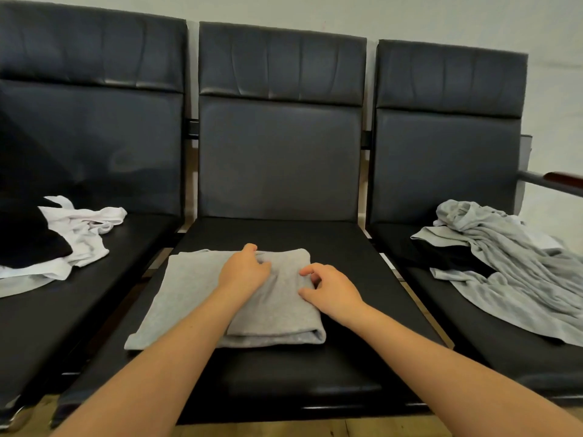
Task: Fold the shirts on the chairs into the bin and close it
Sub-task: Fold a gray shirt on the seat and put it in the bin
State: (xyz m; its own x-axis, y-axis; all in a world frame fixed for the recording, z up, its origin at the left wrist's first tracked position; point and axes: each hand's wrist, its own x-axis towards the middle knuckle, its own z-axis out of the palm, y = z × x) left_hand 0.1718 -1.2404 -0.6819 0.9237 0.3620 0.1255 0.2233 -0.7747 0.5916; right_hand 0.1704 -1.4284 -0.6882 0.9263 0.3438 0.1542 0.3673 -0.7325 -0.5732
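The left hand point(244, 269) pinches the far edge of the grey shirt point(189, 298), fingers curled into a fold. The right hand point(331, 290) rests just beside it, seemingly loose and empty. The shirt lies half-folded on the middle chair point(284, 241), its doubled right half under both hands, its long axis running left to right.

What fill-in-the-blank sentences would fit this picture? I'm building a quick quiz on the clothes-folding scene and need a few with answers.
1. The grey shirt being folded lies on the ____ chair's seat.
2. Both hands, the left hand and the right hand, rest on the ____ shirt.
3. The white garment lies on the ____ chair's seat.
4. The row holds ____ black chairs.

Missing words: middle; grey; left; three
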